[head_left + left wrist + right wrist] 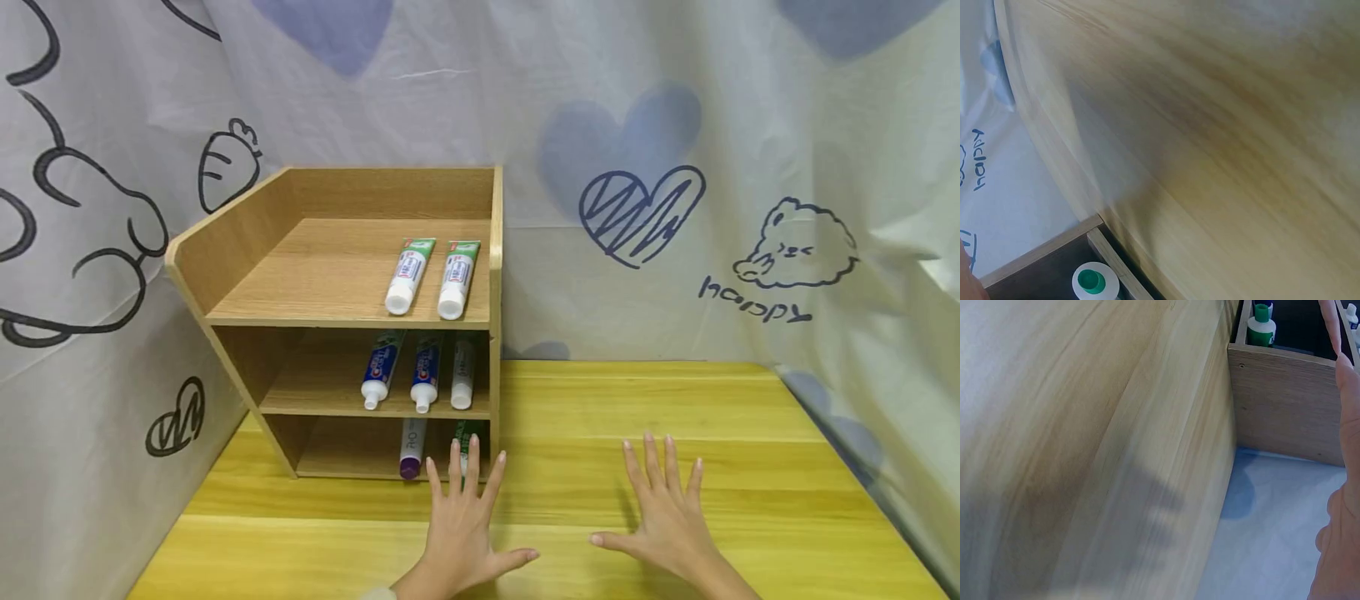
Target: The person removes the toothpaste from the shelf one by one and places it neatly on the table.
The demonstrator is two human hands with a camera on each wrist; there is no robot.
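My left hand, fingers spread, is in front of the wooden shelf unit and holds nothing. It partly hides a green toothpaste tube on the bottom shelf. Beside that tube lies a white one with a purple cap. Farther right, my right hand is spread above the yellow wooden table, also holding nothing. On the middle shelf are two blue toothpaste tubes and a whitish tube. Two green and white tubes lie side by side on the top shelf.
A pale curtain printed with hearts and cartoon drawings hangs behind the table and along both sides. The shelf unit stands on the left half of the table, its side panel seen in the right wrist view.
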